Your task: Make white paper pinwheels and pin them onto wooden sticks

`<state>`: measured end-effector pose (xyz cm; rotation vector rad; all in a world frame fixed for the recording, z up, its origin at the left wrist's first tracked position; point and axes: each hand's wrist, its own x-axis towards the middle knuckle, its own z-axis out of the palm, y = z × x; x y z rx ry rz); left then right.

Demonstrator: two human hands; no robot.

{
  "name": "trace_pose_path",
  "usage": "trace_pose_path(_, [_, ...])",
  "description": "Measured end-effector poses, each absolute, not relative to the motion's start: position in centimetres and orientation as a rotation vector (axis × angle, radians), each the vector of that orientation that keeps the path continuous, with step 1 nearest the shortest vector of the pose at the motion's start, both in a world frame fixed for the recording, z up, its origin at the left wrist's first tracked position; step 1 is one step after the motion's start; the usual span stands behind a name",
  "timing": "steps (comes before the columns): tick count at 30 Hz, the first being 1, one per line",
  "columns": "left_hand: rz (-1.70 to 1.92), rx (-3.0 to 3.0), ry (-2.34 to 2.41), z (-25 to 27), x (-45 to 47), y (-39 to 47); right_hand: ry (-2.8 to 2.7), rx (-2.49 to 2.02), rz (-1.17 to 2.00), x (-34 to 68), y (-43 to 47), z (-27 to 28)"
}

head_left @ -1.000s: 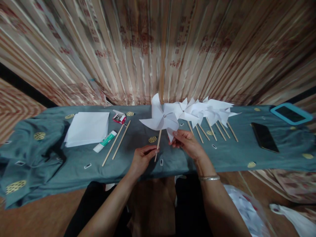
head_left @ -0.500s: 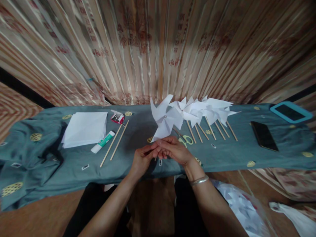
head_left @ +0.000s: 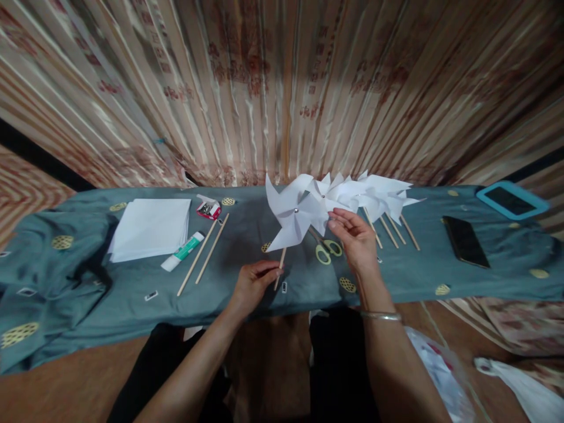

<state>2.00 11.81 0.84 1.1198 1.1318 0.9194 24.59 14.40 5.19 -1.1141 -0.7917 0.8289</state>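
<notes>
A white paper pinwheel (head_left: pixel 288 214) with a shiny pin at its centre stands over the middle of the table on a thin wooden stick (head_left: pixel 281 261). My left hand (head_left: pixel 253 283) pinches that stick below the blades. My right hand (head_left: pixel 358 238), fingers held out and slightly bent, is at the pinwheel's right blade; whether it touches the paper I cannot tell. Behind my right hand, several finished pinwheels (head_left: pixel 381 191) overlap in a row, their sticks pointing toward me. Yellow-green scissors (head_left: pixel 324 254) lie between my hands, blades partly covered by the pinwheel.
On the left are a stack of white paper (head_left: pixel 150 229), a glue stick (head_left: pixel 183 251), two loose wooden sticks (head_left: pixel 212 248) and a red box of pins (head_left: pixel 208 208). A black phone (head_left: pixel 465 241) and a blue-framed tablet (head_left: pixel 513 200) lie right. Below is a plastic bag (head_left: pixel 440 370).
My right hand has left the stick and moved right and up to the pinwheel's blade edge. My left hand keeps its hold on the stick. The blades have turned slightly.
</notes>
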Motion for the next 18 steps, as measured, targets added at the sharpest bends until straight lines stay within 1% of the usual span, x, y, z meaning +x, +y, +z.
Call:
trace_pose_path(3, [0.918, 1.123, 1.12, 1.0, 2.0, 11.8, -0.866, -1.164, 0.844, 23.9, 14.4, 4.8])
trace_pose_path(6, [0.928, 1.109, 1.122, 1.1, 1.9, 11.9, -0.854, -1.183, 0.922, 23.4, 14.2, 4.8])
trace_pose_path(18, [1.018, 1.102, 1.122, 0.4, 2.1, 12.0, -0.699, -1.135, 1.373, 19.7, 13.0, 5.7])
